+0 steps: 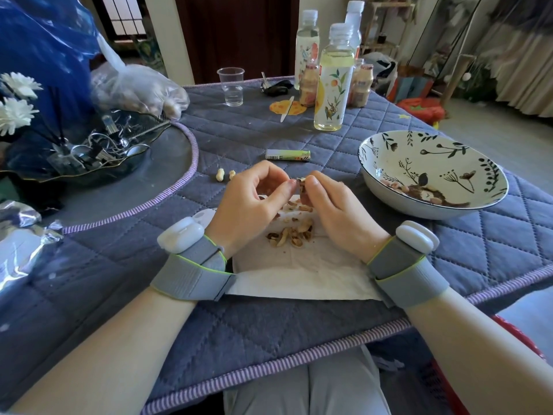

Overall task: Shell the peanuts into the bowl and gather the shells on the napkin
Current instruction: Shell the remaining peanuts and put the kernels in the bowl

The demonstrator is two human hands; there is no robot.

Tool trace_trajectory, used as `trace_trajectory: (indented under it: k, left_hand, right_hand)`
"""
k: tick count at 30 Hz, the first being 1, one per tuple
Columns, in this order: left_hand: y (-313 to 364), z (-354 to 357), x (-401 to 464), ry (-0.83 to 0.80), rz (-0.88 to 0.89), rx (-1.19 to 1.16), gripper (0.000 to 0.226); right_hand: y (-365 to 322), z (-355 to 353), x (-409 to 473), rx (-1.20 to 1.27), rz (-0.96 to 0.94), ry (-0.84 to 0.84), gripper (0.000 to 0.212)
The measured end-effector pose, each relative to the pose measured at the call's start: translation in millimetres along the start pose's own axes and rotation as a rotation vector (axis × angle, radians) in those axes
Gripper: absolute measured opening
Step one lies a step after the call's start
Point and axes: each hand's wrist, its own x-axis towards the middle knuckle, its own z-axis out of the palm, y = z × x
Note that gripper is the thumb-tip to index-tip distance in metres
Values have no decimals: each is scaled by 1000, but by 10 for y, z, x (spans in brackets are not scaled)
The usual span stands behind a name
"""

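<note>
Both forearms came in from the bottom, each with a grey strap and a white puck-shaped tracker on the wrist, so yeah, I was wired up for peanut duty. My left hand (254, 196) and right hand (332, 205) were held close together above the napkin (299, 274), fingers curled, both pinching the same cracked peanut (301, 182) between thumb and fingertips. It looked split open, pale tan shell with darker bits showing at the break, though my fingers hid most of it. Under my hands the white napkin lay flat on the quilted blue-grey tablecloth (299, 319), with a small heap of shell pieces (291, 233) on it, curled tan halves, some dark inside. Two whole peanuts (225, 175) sat on the cloth just left of my left hand, light beige and bumpy. Off to my right was the bowl (434, 172), white with black painted leaves and flowers, and a few reddish kernels sat at its near side. Past my hands lay a little tube-shaped wrapper (288, 155), green and white; the print on it was too small to read. Further back stood a clear plastic cup (232, 86) and some bottles (333, 79); the nearest had a label with orange fruit and leaves drawn on it, but I couldn't make out any words.
</note>
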Motion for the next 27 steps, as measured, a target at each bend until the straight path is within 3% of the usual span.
trace_trajectory:
  k: [5,19,27]
  left_hand:
    - [0,-17,-9,-1,100,63,13]
    - [26,46,-34,111,142,-3,9]
    - [-21,115,-25,184,145,30,7]
  right_hand:
    - [-24,5,-2,-55,7,-25,37]
    - [-87,-32,-6,172,64,-34,32]
    - [-104,7,-25,-159,50,-32,31]
